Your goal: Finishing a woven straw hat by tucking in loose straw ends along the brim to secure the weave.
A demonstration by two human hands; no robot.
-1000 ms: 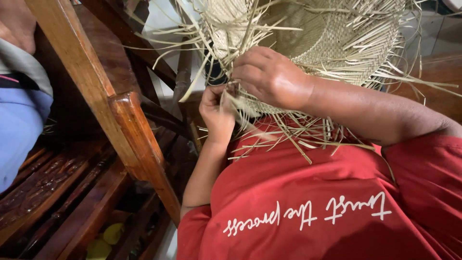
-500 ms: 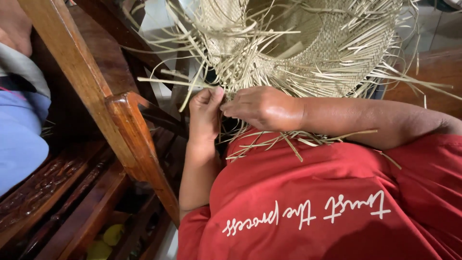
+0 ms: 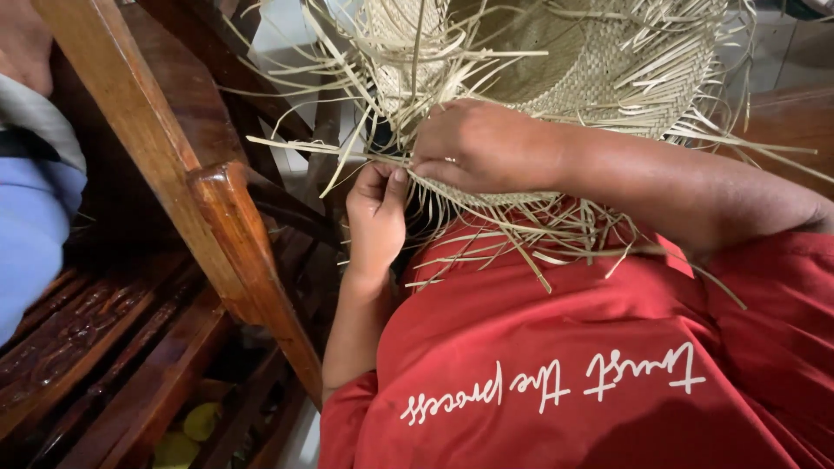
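A half-woven straw hat (image 3: 608, 61) of pale palm strips rests against my red shirt (image 3: 556, 365), its loose strip ends sticking out all round. My right hand (image 3: 482, 143) lies over the near edge of the weave, fingers closed on strips there. Just below it, my left hand (image 3: 378, 217) pinches loose straw strips (image 3: 321, 148) at the hat's left edge, thumb up. The two hands almost touch. The fingertips of both are partly hidden by the straw.
A dark wooden chair with a slanted armrest (image 3: 217, 208) stands at my left, its carved seat (image 3: 95, 347) below. Another person's blue and grey sleeve (image 3: 30, 200) shows at the far left edge. Yellow objects (image 3: 187, 434) lie under the chair.
The hat has shifted up and away from my chest. My right hand slid left along the edge. My left hand stays under it, gripping strips.
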